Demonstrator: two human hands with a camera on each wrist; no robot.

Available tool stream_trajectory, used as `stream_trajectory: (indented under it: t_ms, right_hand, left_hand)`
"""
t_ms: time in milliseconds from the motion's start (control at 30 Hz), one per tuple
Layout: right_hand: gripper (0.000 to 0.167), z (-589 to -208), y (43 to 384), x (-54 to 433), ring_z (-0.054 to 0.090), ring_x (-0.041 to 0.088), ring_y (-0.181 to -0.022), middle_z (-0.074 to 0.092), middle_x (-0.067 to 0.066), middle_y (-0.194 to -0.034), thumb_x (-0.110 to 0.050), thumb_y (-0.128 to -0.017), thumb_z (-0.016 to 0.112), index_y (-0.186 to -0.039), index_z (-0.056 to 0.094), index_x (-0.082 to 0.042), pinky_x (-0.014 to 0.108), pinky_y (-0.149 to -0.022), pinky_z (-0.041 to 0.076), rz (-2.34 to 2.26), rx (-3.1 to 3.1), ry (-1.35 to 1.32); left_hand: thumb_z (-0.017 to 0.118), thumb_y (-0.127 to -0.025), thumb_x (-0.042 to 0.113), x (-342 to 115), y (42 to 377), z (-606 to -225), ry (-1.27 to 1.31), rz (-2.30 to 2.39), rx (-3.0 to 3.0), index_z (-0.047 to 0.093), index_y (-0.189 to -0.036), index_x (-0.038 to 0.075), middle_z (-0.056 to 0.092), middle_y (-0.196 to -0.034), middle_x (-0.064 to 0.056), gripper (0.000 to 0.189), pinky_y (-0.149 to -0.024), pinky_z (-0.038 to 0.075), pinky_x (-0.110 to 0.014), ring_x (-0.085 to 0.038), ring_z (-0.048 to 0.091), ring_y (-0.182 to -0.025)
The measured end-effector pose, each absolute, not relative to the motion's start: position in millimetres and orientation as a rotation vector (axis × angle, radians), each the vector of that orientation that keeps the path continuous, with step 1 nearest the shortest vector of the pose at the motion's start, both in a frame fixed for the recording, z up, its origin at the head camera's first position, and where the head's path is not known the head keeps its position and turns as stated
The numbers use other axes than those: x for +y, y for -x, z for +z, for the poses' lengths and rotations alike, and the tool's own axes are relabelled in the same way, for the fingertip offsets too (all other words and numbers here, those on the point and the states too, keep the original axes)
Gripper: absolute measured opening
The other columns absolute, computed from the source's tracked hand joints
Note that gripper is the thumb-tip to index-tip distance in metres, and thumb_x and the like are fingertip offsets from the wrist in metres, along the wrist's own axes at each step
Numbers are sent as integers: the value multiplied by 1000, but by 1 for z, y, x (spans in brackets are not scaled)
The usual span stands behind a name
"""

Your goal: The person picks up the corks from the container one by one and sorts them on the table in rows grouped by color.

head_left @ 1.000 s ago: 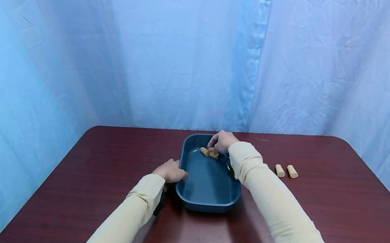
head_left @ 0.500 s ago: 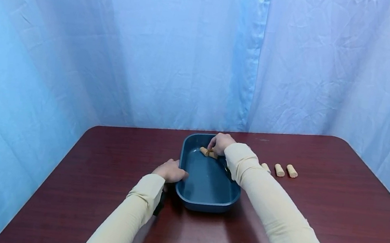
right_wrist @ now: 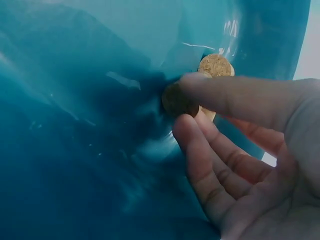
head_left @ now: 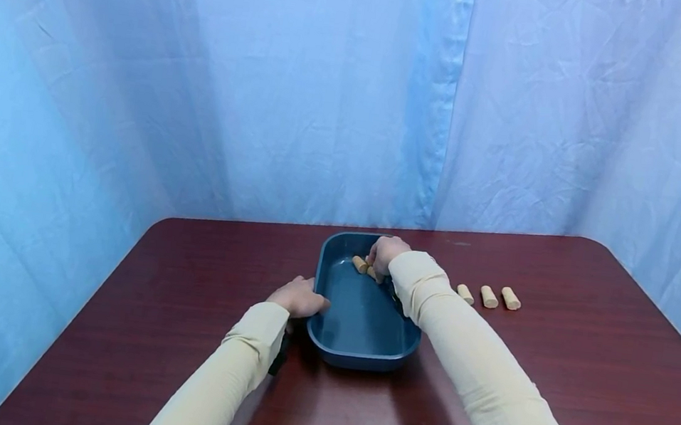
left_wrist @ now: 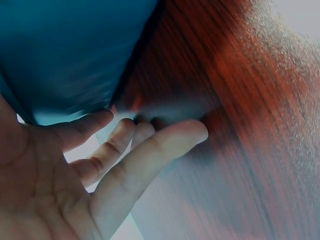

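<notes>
A dark blue rectangular bin (head_left: pixel 360 355) stands on the table. My left hand (head_left: pixel 298 298) grips its left wall, thumb over the rim; in the left wrist view the fingers (left_wrist: pixel 125 175) lie outside, low beside the wall. My right hand (head_left: pixel 388 253) reaches into the far right part of the bin. In the right wrist view, thumb and fingertips pinch a cork stopper (right_wrist: pixel 175 100). Behind it another cork (right_wrist: pixel 216 65) lies against the bin's inner side. From the head view, one cork (head_left: pixel 359 264) shows left of the right hand, which partly covers others.
Three more corks lie in a row on the dark red wooden table (head_left: pixel 209 274) right of the bin: a near cork (head_left: pixel 465 293), a middle cork (head_left: pixel 489 297) and a far-right cork (head_left: pixel 511 298). Blue curtains (head_left: pixel 330 96) hang behind the table.
My right hand has shifted slightly lower in the head view, among the corks in the bin. Its sleeve has uncovered a third cork on the table. The left hand stays in place.
</notes>
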State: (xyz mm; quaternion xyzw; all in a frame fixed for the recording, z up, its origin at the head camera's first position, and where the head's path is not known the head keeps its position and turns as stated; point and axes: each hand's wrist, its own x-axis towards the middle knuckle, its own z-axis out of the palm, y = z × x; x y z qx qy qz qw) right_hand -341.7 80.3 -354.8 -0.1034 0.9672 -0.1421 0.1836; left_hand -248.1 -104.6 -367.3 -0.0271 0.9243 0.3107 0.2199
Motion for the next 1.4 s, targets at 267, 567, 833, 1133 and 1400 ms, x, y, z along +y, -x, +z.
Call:
stream_trajectory:
  t_ms: [267,567,833,1133,1400]
  right_hand:
    - [33,-353,336,83,63,20,-77,62,12,-118,-11,-87,81,-118,71,-7,31,-66,52,-536,2591,250]
    - [35,-356,334,80,61,20,-79,61,10,-111,-7,-86,82,-118,71,-8,32,-69,53,-467,2580,303]
    - [21,-356,334,80,60,21,-80,64,8,-104,-11,-89,79,-109,73,-9,34,-72,53,-478,2605,355]
    - [33,-340,329,83,62,25,-91,66,13,-114,-21,-94,75,-123,70,-7,39,-82,54,-569,2649,414]
    - [24,-329,326,87,63,28,-98,66,11,-107,-24,-96,73,-113,71,-7,40,-86,53,-724,2617,457]
  left_hand:
    - [57,-98,21,-104,248,-368,70,841,2557,35,-158,5,34,-154,-21,66,-65,58,-47,-37,53,-110]
    - [57,-97,21,-103,247,-368,63,836,2558,35,-158,5,34,-154,-20,67,-67,58,-47,-36,52,-111]
    - [58,-97,20,-103,247,-367,75,852,2549,37,-157,6,36,-152,-20,65,-67,58,-48,-36,54,-108]
    - [56,-98,21,-105,246,-362,79,871,2538,40,-155,5,36,-151,-20,61,-66,58,-46,-37,54,-111]
    - [57,-99,22,-108,248,-365,89,880,2528,37,-157,7,34,-153,-20,63,-71,58,-50,-37,54,-110]
